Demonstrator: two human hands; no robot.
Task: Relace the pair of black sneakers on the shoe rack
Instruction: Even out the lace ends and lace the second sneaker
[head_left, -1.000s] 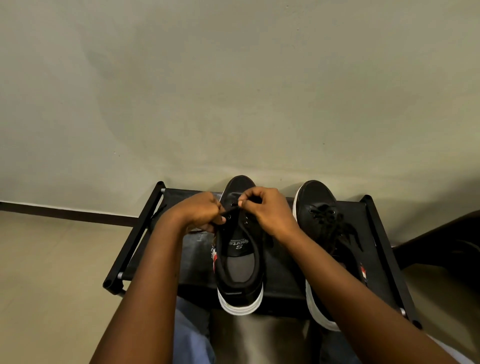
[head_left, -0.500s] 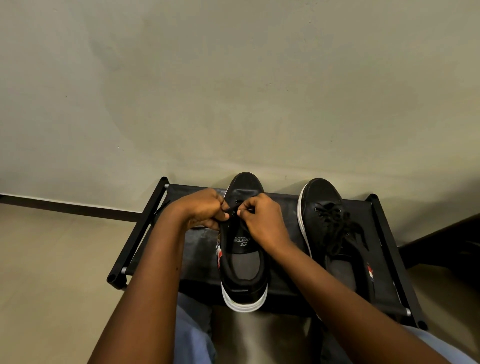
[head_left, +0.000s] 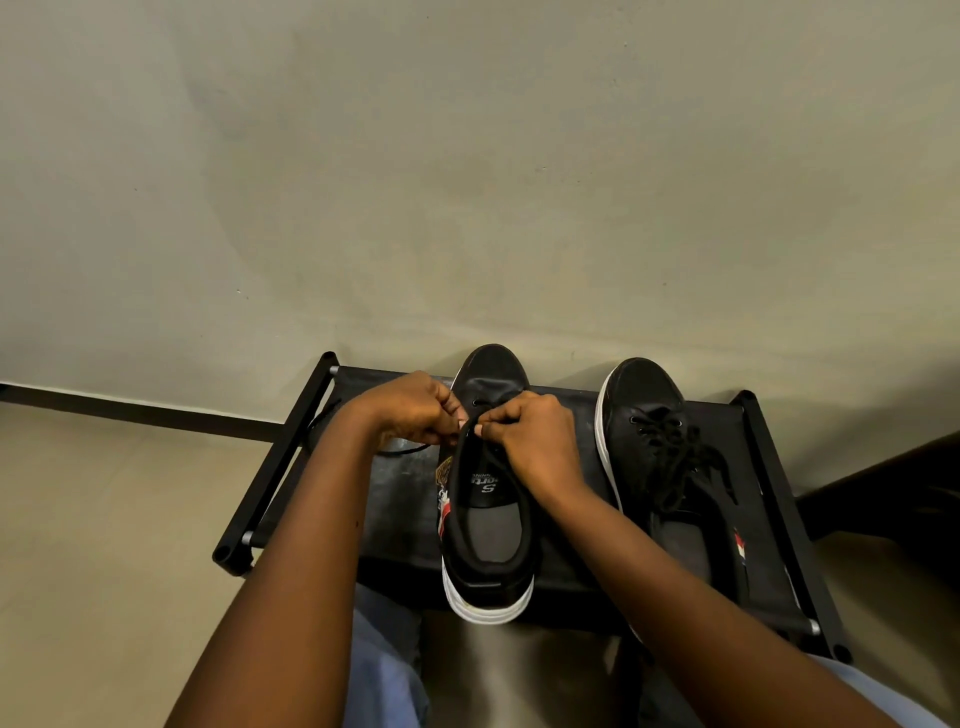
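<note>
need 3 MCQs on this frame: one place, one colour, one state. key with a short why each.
1. The sneaker that the left hand and right hand work on sits where, relative to the other sneaker on the shoe rack?
A) left of it
B) right of it
C) on top of it

2. Its sole is:
A) red
B) white
C) green

3. The other sneaker's laces are:
A) missing
B) threaded through its eyelets
C) held by the right hand

Key:
1 A, both hands pinch the loose lace at the left one.
2 B, a white band shows at the heel.
3 B, black laces cross its eyelets.
</note>
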